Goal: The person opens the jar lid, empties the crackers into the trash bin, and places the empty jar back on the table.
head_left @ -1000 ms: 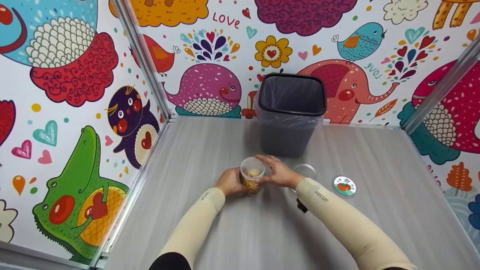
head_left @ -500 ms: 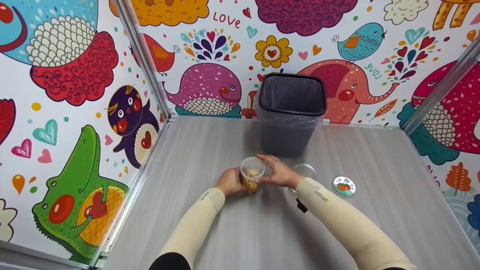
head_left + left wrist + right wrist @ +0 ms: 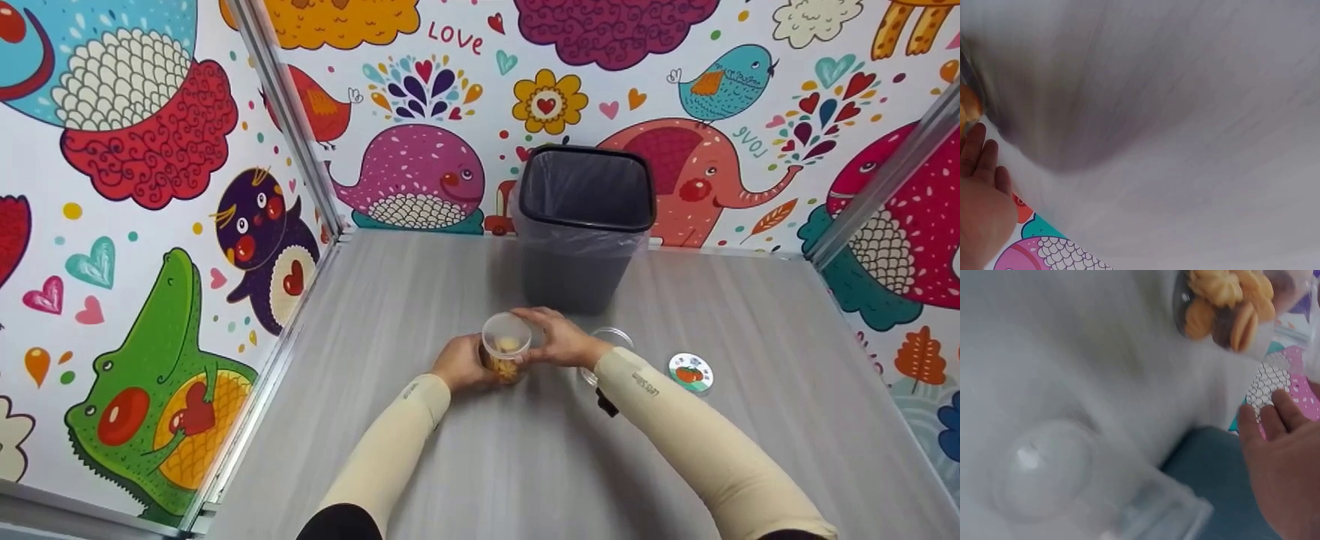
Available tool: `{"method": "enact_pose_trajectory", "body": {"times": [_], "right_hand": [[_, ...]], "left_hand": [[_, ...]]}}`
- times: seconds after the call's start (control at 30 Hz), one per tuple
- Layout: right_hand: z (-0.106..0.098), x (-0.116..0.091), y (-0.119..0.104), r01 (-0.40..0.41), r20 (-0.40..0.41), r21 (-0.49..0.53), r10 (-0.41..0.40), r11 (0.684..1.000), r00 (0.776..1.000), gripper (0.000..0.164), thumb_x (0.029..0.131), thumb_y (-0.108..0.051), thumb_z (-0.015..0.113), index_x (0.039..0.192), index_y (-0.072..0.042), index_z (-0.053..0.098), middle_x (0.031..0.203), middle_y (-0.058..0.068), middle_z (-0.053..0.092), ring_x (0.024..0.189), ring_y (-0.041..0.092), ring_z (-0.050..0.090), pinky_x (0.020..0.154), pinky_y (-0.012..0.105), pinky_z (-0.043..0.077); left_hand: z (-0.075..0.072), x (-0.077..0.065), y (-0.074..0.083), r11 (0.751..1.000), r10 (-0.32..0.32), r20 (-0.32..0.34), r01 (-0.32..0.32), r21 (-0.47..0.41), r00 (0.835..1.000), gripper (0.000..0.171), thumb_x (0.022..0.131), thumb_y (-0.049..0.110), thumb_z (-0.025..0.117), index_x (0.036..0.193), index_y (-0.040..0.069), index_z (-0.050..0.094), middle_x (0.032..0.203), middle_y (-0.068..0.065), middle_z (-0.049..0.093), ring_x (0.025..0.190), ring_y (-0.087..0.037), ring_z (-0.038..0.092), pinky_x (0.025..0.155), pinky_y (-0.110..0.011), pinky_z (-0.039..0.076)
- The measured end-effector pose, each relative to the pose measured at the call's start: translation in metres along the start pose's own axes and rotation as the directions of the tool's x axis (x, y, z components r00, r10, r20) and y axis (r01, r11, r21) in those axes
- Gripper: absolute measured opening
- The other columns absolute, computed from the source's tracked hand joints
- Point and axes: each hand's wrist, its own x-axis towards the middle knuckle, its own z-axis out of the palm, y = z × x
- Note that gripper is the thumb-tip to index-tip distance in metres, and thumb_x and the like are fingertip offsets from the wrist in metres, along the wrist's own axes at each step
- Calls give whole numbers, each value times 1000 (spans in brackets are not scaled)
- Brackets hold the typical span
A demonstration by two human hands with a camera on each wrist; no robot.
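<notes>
A clear plastic jar of piped butter cookies stands mouth up in the middle of the grey table. My left hand grips its left side, and in the left wrist view only the palm and fingers show at the left edge. My right hand holds the jar near the rim, thumb on the near right side and fingers behind. The right wrist view shows those fingers loosely bent, with the thumb mostly cut off at the frame edge.
Behind the jar stands a dark waste bin lined with a clear bag. Clear plastic rings lie partly hidden beneath my right forearm. Further right is a round lid with a tomato picture. Patterned walls bound the table.
The view has shifted very slightly. Both hands stay on the jar, and the right hand and forearm have moved a touch to the right.
</notes>
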Motion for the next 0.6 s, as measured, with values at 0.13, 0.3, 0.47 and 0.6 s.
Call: {"method": "enact_pose_trajectory", "body": {"times": [0.13,0.3,0.47,0.6], "right_hand": [[-5,2,1,32,44,-22,-31,999,999,87,77,-37,85,150,-12,44,141,18,51,131,39,44,108,56,34],[6,0,-2,-5,-39,37,6,999,999,91,75,-33,88,149,-6,42,144,16,49,132,33,44,109,49,36],[24,-5,-2,-16,-152,123,35,992,988,89,74,-31,90,143,1,43,139,17,51,128,28,48,102,42,44],[27,-6,-1,-10,-190,113,31,994,981,85,73,-31,90,140,-1,48,136,15,54,126,28,50,101,43,45]], "left_hand": [[0,1,-1,1000,7,2,-7,-2,1000,62,54,21,97,110,9,71,96,6,71,89,-11,64,87,-32,52],[-1,0,-2,1000,-1,2,1,-14,1000,63,54,23,98,109,10,71,95,7,71,89,-11,64,87,-32,52],[0,-1,-2,1000,-15,-1,15,-20,1000,64,55,29,98,110,11,70,96,7,70,91,-12,64,89,-33,52],[1,-1,-2,1000,-5,-5,5,-16,1000,64,56,31,98,110,11,70,97,6,71,91,-12,65,88,-34,52]]}}
